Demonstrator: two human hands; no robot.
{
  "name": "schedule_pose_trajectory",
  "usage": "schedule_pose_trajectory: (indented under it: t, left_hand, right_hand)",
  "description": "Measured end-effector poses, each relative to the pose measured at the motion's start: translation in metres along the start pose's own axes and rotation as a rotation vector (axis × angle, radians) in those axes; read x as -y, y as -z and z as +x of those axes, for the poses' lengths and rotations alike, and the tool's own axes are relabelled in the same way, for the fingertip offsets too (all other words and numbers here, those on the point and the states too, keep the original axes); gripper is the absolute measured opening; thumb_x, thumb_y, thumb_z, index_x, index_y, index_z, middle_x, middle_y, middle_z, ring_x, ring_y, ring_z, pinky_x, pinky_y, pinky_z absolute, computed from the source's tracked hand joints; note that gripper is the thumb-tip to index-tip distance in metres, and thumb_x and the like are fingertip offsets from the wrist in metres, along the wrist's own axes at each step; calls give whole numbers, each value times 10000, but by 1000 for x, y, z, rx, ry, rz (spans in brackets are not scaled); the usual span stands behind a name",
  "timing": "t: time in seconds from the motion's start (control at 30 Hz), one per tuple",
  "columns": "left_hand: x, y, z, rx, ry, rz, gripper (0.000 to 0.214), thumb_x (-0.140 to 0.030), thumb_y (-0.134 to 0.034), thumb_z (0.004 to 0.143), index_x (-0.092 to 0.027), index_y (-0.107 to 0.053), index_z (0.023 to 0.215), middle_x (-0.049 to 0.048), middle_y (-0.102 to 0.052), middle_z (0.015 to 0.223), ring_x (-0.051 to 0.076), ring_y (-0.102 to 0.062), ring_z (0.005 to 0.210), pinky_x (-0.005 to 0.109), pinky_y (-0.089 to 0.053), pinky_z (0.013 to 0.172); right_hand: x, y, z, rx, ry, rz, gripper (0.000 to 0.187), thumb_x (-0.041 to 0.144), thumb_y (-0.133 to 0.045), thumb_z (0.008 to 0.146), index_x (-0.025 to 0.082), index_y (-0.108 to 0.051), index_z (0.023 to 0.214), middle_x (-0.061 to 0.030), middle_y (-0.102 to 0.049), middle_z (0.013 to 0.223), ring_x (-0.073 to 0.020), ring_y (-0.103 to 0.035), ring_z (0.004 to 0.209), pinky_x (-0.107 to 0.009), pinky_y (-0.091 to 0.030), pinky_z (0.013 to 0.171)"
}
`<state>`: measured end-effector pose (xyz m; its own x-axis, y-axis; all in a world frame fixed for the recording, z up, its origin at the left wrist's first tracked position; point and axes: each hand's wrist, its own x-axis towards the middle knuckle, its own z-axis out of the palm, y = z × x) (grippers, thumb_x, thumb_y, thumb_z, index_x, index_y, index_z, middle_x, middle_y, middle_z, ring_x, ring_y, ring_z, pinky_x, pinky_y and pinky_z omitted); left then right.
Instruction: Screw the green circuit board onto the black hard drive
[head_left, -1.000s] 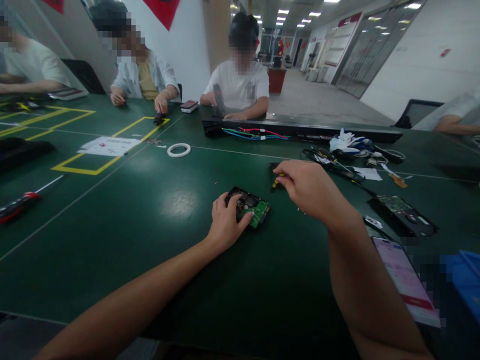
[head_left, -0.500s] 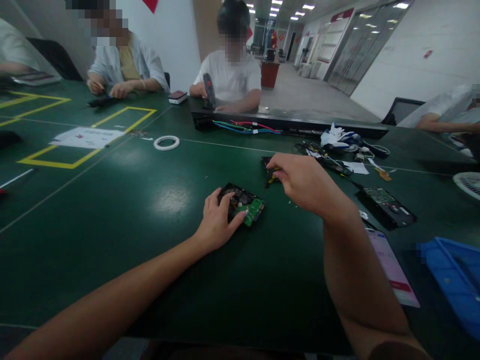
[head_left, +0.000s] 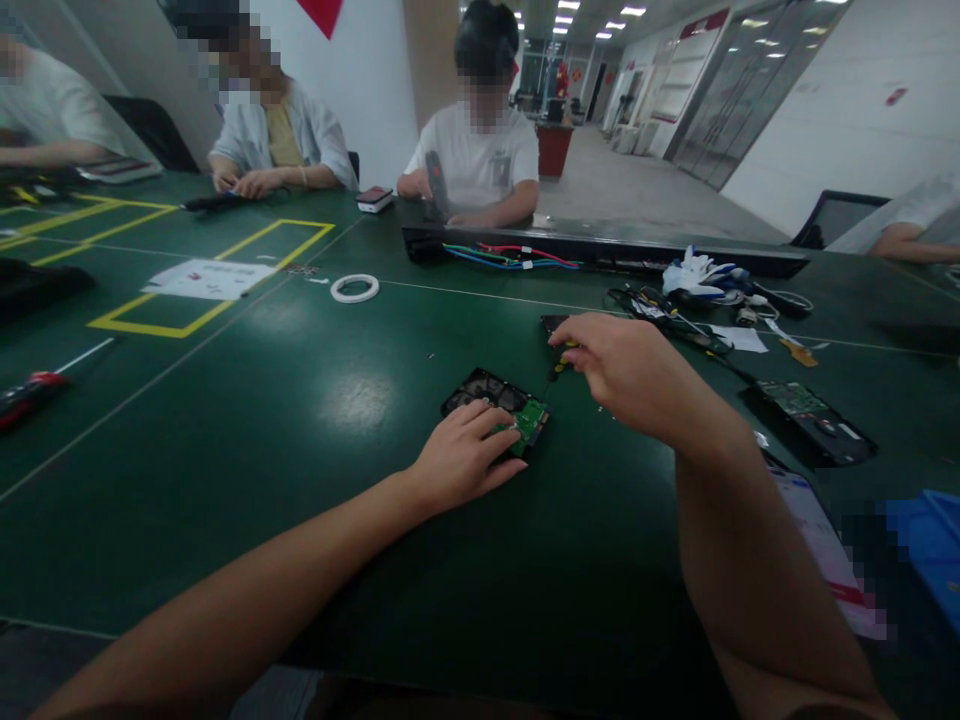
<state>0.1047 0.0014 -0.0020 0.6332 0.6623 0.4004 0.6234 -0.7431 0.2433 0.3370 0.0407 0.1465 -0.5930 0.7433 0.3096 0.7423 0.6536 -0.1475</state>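
Observation:
A black hard drive (head_left: pixel 487 392) with a green circuit board (head_left: pixel 531 420) facing up lies on the green table (head_left: pixel 315 440). My left hand (head_left: pixel 465 458) rests on its near edge, fingers laid flat over the board. Just beyond it, my right hand (head_left: pixel 626 368) pinches a small yellow-and-black screwdriver (head_left: pixel 556 368), whose tip points down at the drive's far right corner.
A second hard drive (head_left: pixel 814 422) lies to the right, near a phone (head_left: pixel 821 545) and a blue bin (head_left: pixel 934 555). Cables, white gloves (head_left: pixel 697 275), a tape ring (head_left: pixel 355 288) and a red-handled screwdriver (head_left: pixel 30 392) lie around. Other people sit at the far side.
My left hand has flattened and slid to the drive's near edge. My right hand has brought the screwdriver closer to the drive's right corner. The camera has shifted slightly.

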Motion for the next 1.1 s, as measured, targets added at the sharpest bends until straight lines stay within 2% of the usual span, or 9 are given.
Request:
schedule_pose_trajectory:
  t: [0.3,0.47,0.6,0.73,0.83,0.93,1.1]
  left_hand:
    - [0,-7,-5,9,19,81,397,-508,-482,1023,-223,-659,1236,94,-655,1268,226,-696,1006,379,-588,851]
    - [-3,-5,-6,68,43,119,411,-518,-505,1011,-230,-627,1278,90,-644,1310,211,-714,933,346,-599,736]
    - [-3,-7,-6,74,63,143,389,-502,-522,1006,-243,-631,1275,90,-633,1323,212,-712,922,352,-601,732]
    - [-1,-11,-4,51,97,135,365,-478,-519,1012,-247,-638,1267,92,-625,1337,229,-710,972,370,-607,774]
    - [0,-13,-3,51,104,117,365,-468,-526,1010,-244,-634,1277,96,-619,1347,237,-708,993,383,-609,793]
    - [1,-13,-3,48,95,103,375,-457,-526,1011,-232,-624,1296,101,-611,1363,243,-705,1008,393,-611,804]
    - [1,-11,-5,26,115,89,376,-453,-518,1017,-219,-632,1289,107,-628,1333,240,-704,1014,395,-615,812]
  right_hand:
    - [-2,-2,3,-30,-57,-30,186,209,-562,973,177,-711,1081,-118,-730,1063,-266,-658,984,-400,-483,897]
    - [-5,-1,2,-29,-46,-15,192,203,-563,968,184,-709,1092,-110,-733,1079,-262,-657,995,-396,-478,905]
    - [-4,0,1,-24,-12,37,217,181,-566,951,193,-703,1119,-100,-737,1112,-260,-662,1014,-387,-476,914]
    - [-2,-1,3,-42,-59,50,245,179,-566,943,196,-670,1165,-90,-745,1075,-249,-674,937,-361,-482,829]
    - [-4,-2,4,-46,-85,22,203,194,-583,942,183,-674,1123,-93,-749,1025,-243,-675,879,-355,-474,790]
    - [-6,-3,5,-66,-74,3,187,208,-591,944,173,-695,1096,-109,-751,1046,-258,-681,912,-382,-486,832]
    - [-10,-1,2,-91,-16,-3,265,176,-540,959,179,-719,1154,-129,-728,1182,-286,-657,1096,-439,-480,966]
